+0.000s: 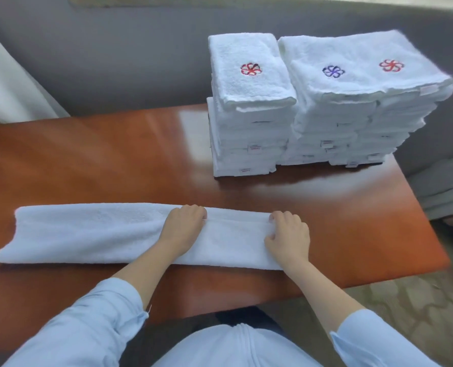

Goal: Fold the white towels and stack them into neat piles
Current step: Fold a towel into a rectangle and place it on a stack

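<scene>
Right grip clamped on towel end; left grip pressing flat beside. Best folded leftward, edges aligned.

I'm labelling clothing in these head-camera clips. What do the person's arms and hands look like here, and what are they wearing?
Both arms wear loose pale blue fabric sleeves, the left sleeve and the right sleeve, pushed up so the forearms are bare. The left hand and right hand are bare: no gloves. No rings, watch or bracelets are visible. A short loose thread hangs at the left cuff. The torso garment looks the same pale blue.
</scene>
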Available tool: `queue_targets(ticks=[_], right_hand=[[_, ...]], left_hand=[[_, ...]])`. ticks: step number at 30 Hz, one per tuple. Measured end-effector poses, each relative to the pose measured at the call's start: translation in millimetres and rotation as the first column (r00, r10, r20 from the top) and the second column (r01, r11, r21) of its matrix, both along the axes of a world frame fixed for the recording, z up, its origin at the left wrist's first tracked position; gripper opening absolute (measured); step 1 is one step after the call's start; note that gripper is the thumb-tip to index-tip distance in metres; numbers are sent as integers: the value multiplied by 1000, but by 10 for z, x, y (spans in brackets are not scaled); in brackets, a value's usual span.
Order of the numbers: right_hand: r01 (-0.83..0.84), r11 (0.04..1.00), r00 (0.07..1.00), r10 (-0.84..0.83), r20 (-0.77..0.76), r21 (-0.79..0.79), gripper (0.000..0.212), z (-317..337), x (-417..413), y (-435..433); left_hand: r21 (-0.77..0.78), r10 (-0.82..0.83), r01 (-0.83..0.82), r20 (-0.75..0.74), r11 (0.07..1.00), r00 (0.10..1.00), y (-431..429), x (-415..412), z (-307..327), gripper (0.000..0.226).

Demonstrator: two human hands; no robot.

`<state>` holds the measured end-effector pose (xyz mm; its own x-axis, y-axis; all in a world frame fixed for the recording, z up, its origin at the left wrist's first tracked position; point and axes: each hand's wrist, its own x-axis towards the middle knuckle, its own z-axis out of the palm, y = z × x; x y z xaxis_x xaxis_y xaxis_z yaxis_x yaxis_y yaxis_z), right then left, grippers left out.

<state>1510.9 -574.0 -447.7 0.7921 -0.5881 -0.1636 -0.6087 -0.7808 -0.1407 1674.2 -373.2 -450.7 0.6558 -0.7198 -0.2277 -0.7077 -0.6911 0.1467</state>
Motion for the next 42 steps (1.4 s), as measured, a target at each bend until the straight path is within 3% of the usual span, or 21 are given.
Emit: queue_targets(ticks=[4,8,16,24,33,36,42], right_hand=[[-187,981,974,192,116,-52,50,-62,101,-2],[-384,922,890,356,283,47,47,-6,354,154],[-529,825,831,457,316,197,39,124,887,710],[-571,784,810,488,325,245,37,165,1432,1628],[-455,849,888,408,213,268,39,125,1966,2831],[-421,877,904,385,185,233,38,108,2037,3074],[-347,936,927,331,178,66,56,72,2028,3355]], left_hand=[[-74,-5,4,-11,997,1000,15,40,-80,17],[-62,20,-24,-58,998,998,37,46,-46,20],[1,138,-138,-70,990,988,660,320,153,34],[35,192,-192,6,981,981,1830,874,266,28],[45,2,0,-46,999,999,3052,1667,175,18],[12,-49,48,64,999,997,3189,1798,216,7],[-35,17,-7,281,999,960,3231,2060,189,30]])
